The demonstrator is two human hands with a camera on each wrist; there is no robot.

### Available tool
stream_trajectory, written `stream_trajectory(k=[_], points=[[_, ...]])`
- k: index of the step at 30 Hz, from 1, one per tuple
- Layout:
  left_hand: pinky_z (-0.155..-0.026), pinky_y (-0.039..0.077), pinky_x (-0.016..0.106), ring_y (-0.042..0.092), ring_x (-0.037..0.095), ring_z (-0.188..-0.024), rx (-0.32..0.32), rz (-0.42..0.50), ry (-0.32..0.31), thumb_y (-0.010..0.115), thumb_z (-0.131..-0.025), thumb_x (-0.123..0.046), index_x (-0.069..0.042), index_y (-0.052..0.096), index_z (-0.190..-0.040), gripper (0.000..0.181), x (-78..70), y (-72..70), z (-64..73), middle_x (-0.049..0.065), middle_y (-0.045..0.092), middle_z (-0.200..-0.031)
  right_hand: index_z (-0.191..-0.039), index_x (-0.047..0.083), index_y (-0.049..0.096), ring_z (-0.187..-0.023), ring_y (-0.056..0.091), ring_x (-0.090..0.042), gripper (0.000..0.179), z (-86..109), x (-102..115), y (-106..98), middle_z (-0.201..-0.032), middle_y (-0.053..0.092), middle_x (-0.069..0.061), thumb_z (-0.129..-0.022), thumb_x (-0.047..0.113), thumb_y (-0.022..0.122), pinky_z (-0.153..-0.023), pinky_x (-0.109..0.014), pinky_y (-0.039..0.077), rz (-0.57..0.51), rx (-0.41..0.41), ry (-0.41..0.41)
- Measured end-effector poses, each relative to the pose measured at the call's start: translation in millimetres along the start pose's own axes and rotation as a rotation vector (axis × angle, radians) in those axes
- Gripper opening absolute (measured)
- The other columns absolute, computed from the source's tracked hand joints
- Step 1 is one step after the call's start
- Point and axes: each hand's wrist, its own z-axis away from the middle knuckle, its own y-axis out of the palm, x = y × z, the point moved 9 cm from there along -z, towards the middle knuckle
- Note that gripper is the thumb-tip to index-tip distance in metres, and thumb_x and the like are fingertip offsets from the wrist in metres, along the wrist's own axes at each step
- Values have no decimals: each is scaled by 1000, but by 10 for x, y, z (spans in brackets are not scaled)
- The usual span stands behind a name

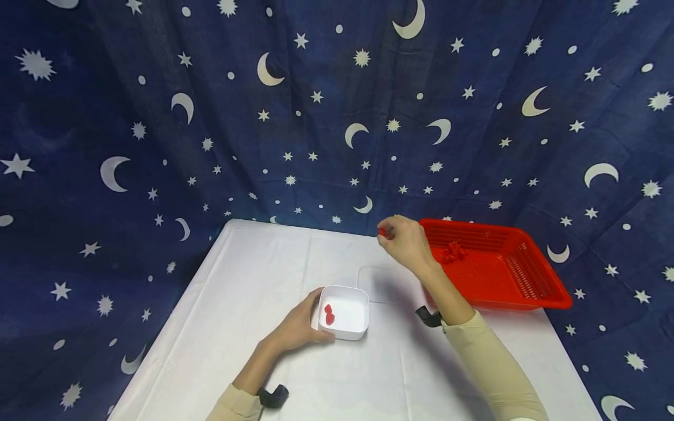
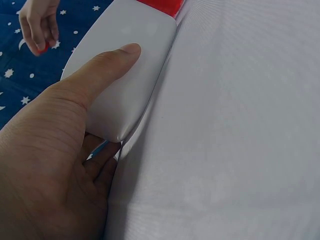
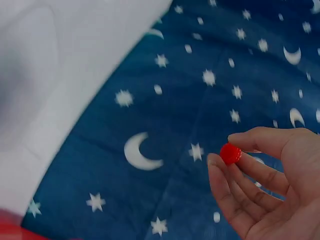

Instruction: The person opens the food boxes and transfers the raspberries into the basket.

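My left hand [image 1: 300, 323] grips a small white square bowl [image 1: 351, 335] by its left side, the thumb pressed along the near wall. Inside that bowl lie a few small red pieces [image 1: 329, 318]. Raised above the far part of the table, my right hand [image 1: 409, 242] pinches one small round red piece [image 3: 230, 154] with a bumpy edge between thumb and fingertips. Its exact kind cannot be told. Right beside this hand stands a red plastic basket [image 1: 550, 286] with slotted walls, holding a cluster of similar red pieces [image 1: 454, 252].
A white cloth covers the table [image 1: 253, 275], with fold creases across it. Behind and around it hangs a dark blue curtain [image 1: 316, 134] patterned with moons and stars. The basket takes up the table's far right corner.
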Motion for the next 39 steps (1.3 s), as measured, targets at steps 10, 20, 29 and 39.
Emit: stream_trajectory(k=[10, 20, 29, 39], points=[[-122, 35, 54, 41, 27, -150, 0, -5, 12, 95, -67, -53, -19, 30, -163, 121, -2, 1, 3, 4, 42, -164, -104, 7, 81, -79, 72, -29, 19, -293, -686, -592, -93, 78, -13, -85, 11, 80, -74, -49, 59, -10, -140, 214], [-121, 35, 55, 41, 28, -150, -1, 7, 7, 96, -67, -51, -19, 30, -163, 121, -13, -11, -8, 5, 41, -164, -106, 3, 80, -96, 68, -39, 23, -383, -1470, -905, -104, 77, -20, -89, 18, 77, -97, -57, 51, -19, -132, 552], [-121, 35, 56, 40, 28, -150, 1, 4, -5, 96, -66, -53, -19, 30, -163, 122, 10, -7, 4, 4, 41, -164, -97, -1, 80, -109, 64, -48, 32, -142, -2160, -725, -108, 73, -27, -84, 27, 76, -87, -56, 57, 86, 113, 850], [-121, 35, 54, 42, 26, -149, 2, 0, 2, 96, -68, -51, -19, 31, -163, 120, 3, -24, 8, 3, 42, -164, -111, -11, 69, -108, 66, -47, 46, 233, -2741, -492, -79, 77, -11, -82, 25, 73, -88, -54, 58, 132, 266, 970]])
